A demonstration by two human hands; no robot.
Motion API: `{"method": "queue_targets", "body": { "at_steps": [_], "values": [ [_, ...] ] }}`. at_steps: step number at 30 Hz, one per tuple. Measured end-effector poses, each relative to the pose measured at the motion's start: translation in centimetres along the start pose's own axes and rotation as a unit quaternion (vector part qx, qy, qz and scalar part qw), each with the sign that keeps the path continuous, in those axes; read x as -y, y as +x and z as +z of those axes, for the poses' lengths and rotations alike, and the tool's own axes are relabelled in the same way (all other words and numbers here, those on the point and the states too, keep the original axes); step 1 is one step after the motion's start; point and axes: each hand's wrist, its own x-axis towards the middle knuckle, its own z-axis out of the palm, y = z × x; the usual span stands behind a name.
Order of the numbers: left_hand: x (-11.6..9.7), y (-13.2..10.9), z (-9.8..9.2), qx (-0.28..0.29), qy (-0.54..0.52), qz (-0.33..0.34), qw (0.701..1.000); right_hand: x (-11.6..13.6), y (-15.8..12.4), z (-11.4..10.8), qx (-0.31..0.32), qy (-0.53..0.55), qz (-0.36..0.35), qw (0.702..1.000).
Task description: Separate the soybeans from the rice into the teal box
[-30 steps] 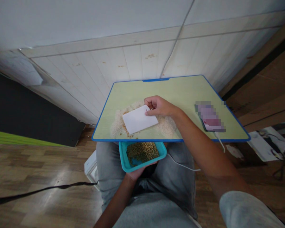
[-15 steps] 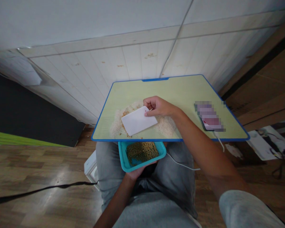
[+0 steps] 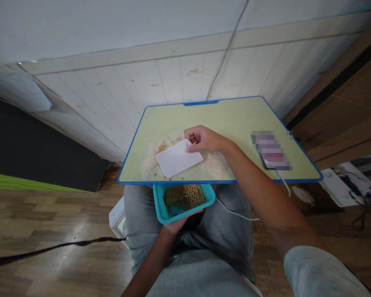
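Note:
My right hand is closed on the corner of a white plastic card, which lies flat over a spread of white rice mixed with a few yellow beans on the green lap table. Below the table's near edge, my left hand holds a teal tray from underneath. The tray is filled with green and yellow beans. Most of my left hand is hidden under the tray.
A phone with a white cable lies on the table's right side. The table has a blue rim and stands over my lap, near a white panelled wall. A black cord runs across the wooden floor at left.
My right hand and the white card have slid slightly left across the rice. The tray in my left hand has stayed in place.

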Motion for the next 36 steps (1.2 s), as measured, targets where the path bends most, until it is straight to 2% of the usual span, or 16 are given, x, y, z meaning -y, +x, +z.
{"method": "queue_targets", "body": {
  "at_steps": [6, 14, 21, 30, 36],
  "values": [
    [-0.1, 0.1, -0.1, 0.000, 0.022, 0.010, 1.000, 0.2, 0.0, 0.0, 0.008, 0.005, 0.001, 1.000],
    [0.0, 0.6, -0.9, 0.029, 0.020, 0.008, 0.999, 0.7, -0.1, 0.0, 0.022, 0.027, 0.005, 0.999],
    [0.0, 0.5, -0.5, -0.024, -0.029, -0.003, 0.999, 1.1, -0.6, -1.1, -0.018, 0.034, 0.013, 0.999],
    [0.0, 0.4, -0.5, -0.029, -0.037, 0.007, 0.999, 1.4, -0.7, -0.8, 0.002, 0.030, 0.017, 0.999],
    [-0.1, 0.5, -0.9, -0.020, -0.032, -0.006, 0.999, 0.4, -0.2, -0.2, -0.034, 0.020, 0.002, 0.999]
  ]
}}
